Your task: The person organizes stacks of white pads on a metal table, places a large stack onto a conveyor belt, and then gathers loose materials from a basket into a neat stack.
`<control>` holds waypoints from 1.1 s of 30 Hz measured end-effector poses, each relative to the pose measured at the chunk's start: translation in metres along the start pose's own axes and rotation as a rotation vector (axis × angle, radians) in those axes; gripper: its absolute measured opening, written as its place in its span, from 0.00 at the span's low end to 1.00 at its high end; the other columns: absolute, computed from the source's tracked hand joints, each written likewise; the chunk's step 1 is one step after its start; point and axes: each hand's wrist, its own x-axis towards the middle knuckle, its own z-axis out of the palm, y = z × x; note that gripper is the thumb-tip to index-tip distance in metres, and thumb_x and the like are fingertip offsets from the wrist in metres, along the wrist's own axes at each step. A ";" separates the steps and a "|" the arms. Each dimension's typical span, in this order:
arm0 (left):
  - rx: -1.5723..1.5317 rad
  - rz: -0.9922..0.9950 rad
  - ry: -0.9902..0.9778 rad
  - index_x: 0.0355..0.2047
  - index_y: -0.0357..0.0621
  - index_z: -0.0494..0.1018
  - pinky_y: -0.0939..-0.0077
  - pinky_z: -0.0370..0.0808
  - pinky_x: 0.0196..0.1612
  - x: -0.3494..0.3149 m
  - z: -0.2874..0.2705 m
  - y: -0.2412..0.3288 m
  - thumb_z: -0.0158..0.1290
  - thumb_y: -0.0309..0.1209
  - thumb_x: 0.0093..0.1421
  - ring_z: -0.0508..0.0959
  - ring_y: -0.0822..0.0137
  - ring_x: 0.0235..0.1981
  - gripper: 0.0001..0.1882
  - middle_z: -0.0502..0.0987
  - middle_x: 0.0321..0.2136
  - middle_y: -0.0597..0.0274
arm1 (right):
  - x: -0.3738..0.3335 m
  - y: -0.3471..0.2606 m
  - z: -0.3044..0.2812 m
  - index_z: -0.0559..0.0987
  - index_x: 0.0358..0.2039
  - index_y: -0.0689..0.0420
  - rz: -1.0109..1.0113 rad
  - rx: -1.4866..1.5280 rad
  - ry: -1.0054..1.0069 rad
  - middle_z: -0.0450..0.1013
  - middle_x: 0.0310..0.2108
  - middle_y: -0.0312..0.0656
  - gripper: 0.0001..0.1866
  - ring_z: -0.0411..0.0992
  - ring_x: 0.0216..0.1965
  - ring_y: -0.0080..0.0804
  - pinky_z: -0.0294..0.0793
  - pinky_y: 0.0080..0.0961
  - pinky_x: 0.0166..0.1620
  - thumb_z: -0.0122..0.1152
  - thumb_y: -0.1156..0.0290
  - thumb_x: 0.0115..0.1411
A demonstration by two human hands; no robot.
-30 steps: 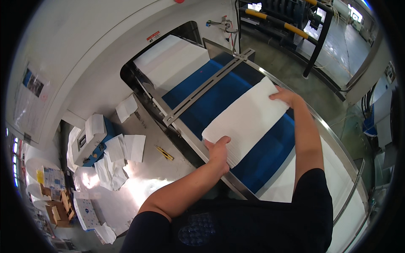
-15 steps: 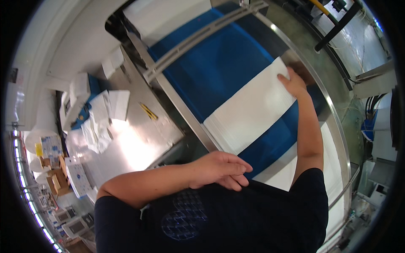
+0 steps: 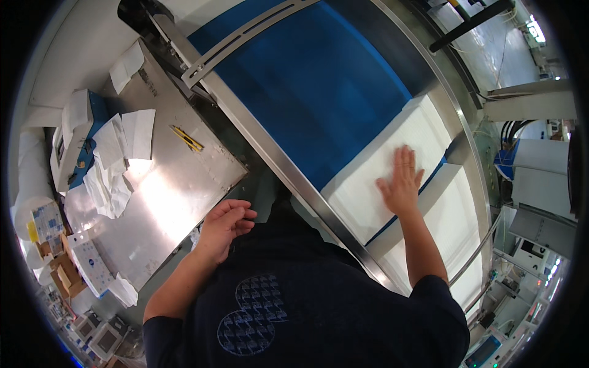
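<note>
Blue belt (image 3: 300, 92) fills the middle of the view, slanting between steel rails (image 3: 270, 147). On it, near its lower-right end, lies the white stack (image 3: 362, 184), reaching across almost from one rail to the other. The right grip (image 3: 402, 184) is spread on top of the stack, thumb held away from the fingers, closed round nothing; how hard it presses cannot be told. Half a second ago its thumb and fingers pinched the stack's right end, and a wider band of blue showed below. Now only a thin blue strip separates the stack from the white surface (image 3: 460, 202) past the belt's end, so the sheets appear to have been slid down and let go, resting by their own weight. The right forearm comes up from the lower right, elbow bent, palm down. The left grip (image 3: 227, 227), its fingers loosely curled with nothing visible in them, has swung away from the belt toward the near corner of the steel bench (image 3: 165, 202). There, a yellow cutter (image 3: 186, 138) lies near the bench's belt-side edge, with crumpled paper (image 3: 110, 165) toward its left side.
</note>
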 end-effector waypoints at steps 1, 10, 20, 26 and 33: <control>-0.022 0.006 -0.016 0.39 0.41 0.69 0.76 0.72 0.37 0.000 -0.010 -0.004 0.45 0.31 0.58 0.74 0.69 0.31 0.10 0.74 0.33 0.57 | -0.003 0.006 0.004 0.45 0.62 0.53 0.020 0.031 0.022 0.39 0.64 0.45 0.45 0.35 0.64 0.44 0.36 0.58 0.58 0.58 0.58 0.49; -0.037 0.283 0.111 0.39 0.40 0.69 0.81 0.71 0.35 -0.014 -0.135 -0.044 0.50 0.31 0.57 0.74 0.72 0.29 0.11 0.74 0.31 0.60 | 0.022 0.065 0.004 0.63 0.52 0.63 0.018 0.113 0.542 0.60 0.53 0.53 0.24 0.59 0.54 0.46 0.55 0.34 0.57 0.49 0.63 0.59; 0.529 0.696 1.192 0.32 0.43 0.73 0.70 0.72 0.36 -0.099 -0.440 -0.186 0.51 0.31 0.50 0.75 0.60 0.33 0.09 0.75 0.30 0.58 | -0.071 -0.437 0.010 0.67 0.50 0.54 -0.593 0.373 -0.048 0.58 0.56 0.45 0.24 0.54 0.58 0.42 0.52 0.35 0.59 0.56 0.69 0.51; 0.802 0.286 1.850 0.37 0.43 0.70 0.63 0.65 0.46 -0.206 -0.563 -0.277 0.55 0.32 0.44 0.69 0.52 0.42 0.17 0.70 0.41 0.51 | 0.002 -0.583 0.088 0.65 0.51 0.55 -0.519 0.569 -0.324 0.60 0.54 0.48 0.25 0.59 0.55 0.42 0.57 0.32 0.55 0.56 0.63 0.52; 0.759 0.055 1.672 0.35 0.42 0.69 0.57 0.67 0.41 -0.210 -0.598 -0.325 0.54 0.37 0.44 0.69 0.47 0.40 0.18 0.71 0.36 0.48 | 0.026 -0.708 0.051 0.64 0.52 0.56 -0.673 0.651 0.026 0.62 0.52 0.49 0.29 0.62 0.52 0.43 0.62 0.32 0.52 0.57 0.61 0.51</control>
